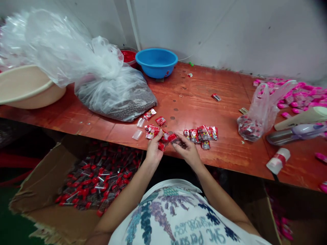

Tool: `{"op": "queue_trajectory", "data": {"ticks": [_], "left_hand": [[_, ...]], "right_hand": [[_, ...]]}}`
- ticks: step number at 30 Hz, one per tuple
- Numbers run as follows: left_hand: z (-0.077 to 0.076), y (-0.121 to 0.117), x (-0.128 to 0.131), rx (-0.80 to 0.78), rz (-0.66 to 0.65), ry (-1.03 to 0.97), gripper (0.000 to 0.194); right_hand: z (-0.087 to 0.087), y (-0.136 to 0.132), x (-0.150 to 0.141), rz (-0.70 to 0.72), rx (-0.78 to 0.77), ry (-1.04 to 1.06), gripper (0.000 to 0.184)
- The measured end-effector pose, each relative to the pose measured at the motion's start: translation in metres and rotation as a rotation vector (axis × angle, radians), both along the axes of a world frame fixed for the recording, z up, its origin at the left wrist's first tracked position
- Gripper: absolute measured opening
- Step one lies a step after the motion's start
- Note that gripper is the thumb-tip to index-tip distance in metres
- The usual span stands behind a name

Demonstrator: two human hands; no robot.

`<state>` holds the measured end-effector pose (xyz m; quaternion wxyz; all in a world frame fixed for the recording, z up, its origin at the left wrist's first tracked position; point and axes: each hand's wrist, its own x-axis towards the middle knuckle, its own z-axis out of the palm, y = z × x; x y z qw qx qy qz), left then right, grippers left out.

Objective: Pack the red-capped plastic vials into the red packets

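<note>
Hands meet just below the centre of the frame, at the near edge of the table (224, 119). The left hand (154, 150) pinches a red packet (162, 145); the right hand (191, 153) grasps a small red-topped bottle (173, 139) right beside it. Several sachets (204, 132) lie just right of the hands, and two clear sleeves (137, 134) lie to their left. A sack (117, 92) of dark grains slumps at upper left, between a cream basin (28, 85) and a blue bowl (156, 63) at top centre. At lower left, a carton (43, 211) holds many red-topped pieces (102, 180). A knotted bag (251, 126) and pink pieces (301, 93) sit on the right.
</note>
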<state>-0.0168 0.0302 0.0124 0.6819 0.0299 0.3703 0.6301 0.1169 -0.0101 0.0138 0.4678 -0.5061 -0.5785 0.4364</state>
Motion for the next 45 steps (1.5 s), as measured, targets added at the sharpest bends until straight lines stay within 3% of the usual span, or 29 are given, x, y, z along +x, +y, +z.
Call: {"op": "queue_trajectory", "data": {"ticks": [6, 13, 17, 21, 28, 35, 41, 45], "left_hand": [[-0.002, -0.004, 0.004, 0.103, 0.058, 0.127, 0.032], [-0.004, -0.005, 0.002, 0.168, 0.013, 0.214, 0.031], [-0.001, -0.006, -0.001, 0.238, 0.014, 0.273, 0.03], [0.003, -0.01, -0.002, 0.276, -0.077, 0.332, 0.041], [0.003, -0.013, -0.003, 0.365, -0.121, 0.444, 0.059], [0.008, -0.011, -0.009, 0.466, -0.23, 0.452, 0.07], [0.009, -0.014, -0.004, 0.454, -0.152, 0.539, 0.067], [0.01, -0.015, -0.002, 0.434, -0.13, 0.567, 0.063]], "right_hand": [[-0.002, 0.0, -0.002, 0.015, -0.028, 0.086, 0.048], [-0.006, 0.001, -0.004, 0.012, -0.066, 0.232, 0.047], [-0.005, 0.002, 0.0, 0.03, -0.069, 0.155, 0.034], [-0.006, 0.004, 0.004, -0.032, 0.017, 0.074, 0.033], [-0.002, 0.004, 0.009, -0.021, 0.142, -0.018, 0.033], [-0.001, 0.003, 0.011, 0.021, 0.006, 0.156, 0.026], [0.01, -0.002, 0.012, 0.012, 0.184, -0.072, 0.032], [0.008, -0.004, 0.01, -0.019, 0.189, -0.074, 0.032]]}}
